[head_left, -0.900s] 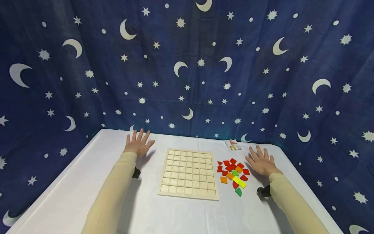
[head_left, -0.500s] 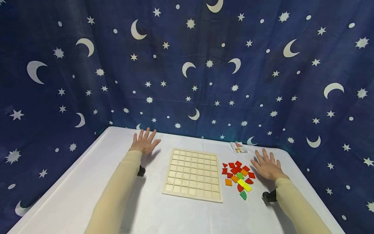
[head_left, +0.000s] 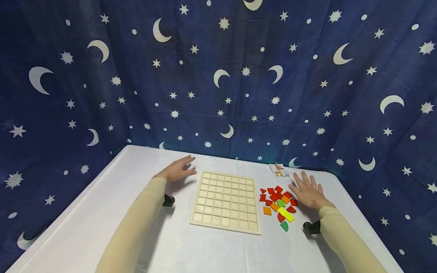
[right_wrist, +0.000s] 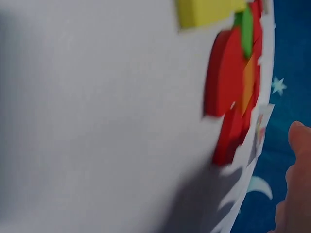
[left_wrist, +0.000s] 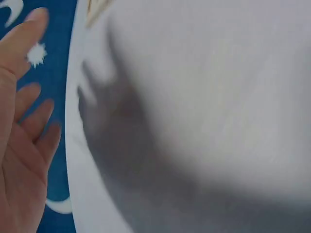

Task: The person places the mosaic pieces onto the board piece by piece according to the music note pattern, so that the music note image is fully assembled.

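Note:
Over the table's left side, my left hand (head_left: 176,170) hovers near the upper left corner of a pale wooden grid board (head_left: 225,202), holding nothing. Its shadow falls on the cloth in the left wrist view, where the fingers are relaxed. My right hand (head_left: 308,190) is spread above the cloth, just right of a loose group of flat coloured pieces. Among these are red pieces (head_left: 275,197), an orange square (head_left: 267,211), yellow pieces (head_left: 288,217) and a green quarter-round piece (head_left: 284,226). A red rounded piece (right_wrist: 226,73) shows large in the right wrist view.
A small printed card (head_left: 279,170) lies at the back of the white-covered table (head_left: 205,252), behind the pieces. A dark blue curtain (head_left: 191,83) with moons and stars hangs along the back and both sides. Black wrist cameras sit under both sleeves.
My left hand has turned and shifted right toward the board, its fingers no longer fanned out. My right hand has moved slightly left. The view has shifted a little; board and pieces stay put.

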The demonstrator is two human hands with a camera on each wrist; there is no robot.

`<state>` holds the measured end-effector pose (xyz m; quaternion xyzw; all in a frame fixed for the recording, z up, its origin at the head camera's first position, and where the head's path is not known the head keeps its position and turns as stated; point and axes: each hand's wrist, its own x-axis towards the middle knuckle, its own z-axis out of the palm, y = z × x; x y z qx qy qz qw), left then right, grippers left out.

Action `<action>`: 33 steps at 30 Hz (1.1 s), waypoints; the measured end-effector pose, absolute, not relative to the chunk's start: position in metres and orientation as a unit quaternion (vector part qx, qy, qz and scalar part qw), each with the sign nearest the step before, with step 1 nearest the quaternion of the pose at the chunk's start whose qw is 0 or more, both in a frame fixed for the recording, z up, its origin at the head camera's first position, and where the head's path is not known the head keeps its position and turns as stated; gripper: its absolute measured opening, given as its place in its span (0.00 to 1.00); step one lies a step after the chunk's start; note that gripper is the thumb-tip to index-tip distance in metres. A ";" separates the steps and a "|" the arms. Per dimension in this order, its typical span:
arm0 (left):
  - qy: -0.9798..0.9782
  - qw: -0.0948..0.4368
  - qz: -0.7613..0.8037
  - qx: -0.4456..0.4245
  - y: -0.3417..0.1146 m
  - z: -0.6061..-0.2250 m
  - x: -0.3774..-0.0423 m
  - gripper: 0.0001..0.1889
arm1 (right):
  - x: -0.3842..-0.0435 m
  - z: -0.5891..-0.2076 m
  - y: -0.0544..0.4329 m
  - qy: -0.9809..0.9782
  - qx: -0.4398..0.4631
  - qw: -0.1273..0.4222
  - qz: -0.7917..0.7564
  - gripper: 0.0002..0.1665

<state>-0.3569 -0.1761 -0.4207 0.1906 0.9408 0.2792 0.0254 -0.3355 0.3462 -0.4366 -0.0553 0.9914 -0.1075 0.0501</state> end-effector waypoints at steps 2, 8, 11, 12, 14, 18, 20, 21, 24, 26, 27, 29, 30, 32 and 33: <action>0.928 0.028 0.297 0.223 -0.172 -0.424 -0.353 0.35 | -0.334 -0.435 0.341 0.990 -0.059 0.051 -0.117 0.49; 0.916 0.049 0.312 0.249 -0.166 -0.435 -0.344 0.27 | -0.327 -0.432 0.325 0.986 -0.069 0.055 -0.139 0.49; 0.915 0.062 0.314 0.247 -0.163 -0.438 -0.342 0.25 | -0.324 -0.431 0.318 0.984 -0.073 0.057 -0.149 0.49; 0.915 0.063 0.312 0.250 -0.163 -0.438 -0.342 0.25 | -0.323 -0.430 0.316 0.984 -0.073 0.059 -0.152 0.48; 0.915 0.064 0.308 0.252 -0.161 -0.439 -0.342 0.25 | -0.323 -0.429 0.311 0.983 -0.074 0.061 -0.155 0.48; 0.914 0.055 0.301 0.265 -0.158 -0.438 -0.345 0.26 | -0.324 -0.427 0.304 0.983 -0.077 0.062 -0.152 0.47; 0.914 0.053 0.297 0.270 -0.157 -0.437 -0.346 0.26 | -0.325 -0.426 0.302 0.983 -0.080 0.063 -0.150 0.47; 0.914 0.052 0.295 0.272 -0.157 -0.437 -0.347 0.26 | -0.325 -0.426 0.301 0.983 -0.081 0.064 -0.150 0.47; 0.916 0.056 0.285 0.275 -0.156 -0.437 -0.348 0.25 | -0.325 -0.427 0.300 0.982 -0.083 0.069 -0.153 0.47; 0.918 0.058 0.281 0.275 -0.156 -0.438 -0.349 0.25 | -0.324 -0.428 0.301 0.982 -0.082 0.071 -0.156 0.47; 0.918 0.059 0.280 0.275 -0.156 -0.438 -0.349 0.24 | -0.323 -0.428 0.301 0.981 -0.082 0.072 -0.158 0.47; 0.918 0.060 0.277 0.276 -0.156 -0.439 -0.349 0.24 | -0.322 -0.429 0.303 0.981 -0.082 0.071 -0.160 0.47; 0.918 0.058 0.275 0.279 -0.156 -0.439 -0.350 0.23 | -0.322 -0.430 0.305 0.982 -0.081 0.070 -0.158 0.47; 0.918 0.060 0.274 0.281 -0.156 -0.440 -0.350 0.23 | -0.322 -0.432 0.307 0.982 -0.082 0.065 -0.158 0.47; 0.917 0.060 0.273 0.283 -0.156 -0.441 -0.350 0.23 | -0.322 -0.432 0.308 0.982 -0.082 0.063 -0.159 0.48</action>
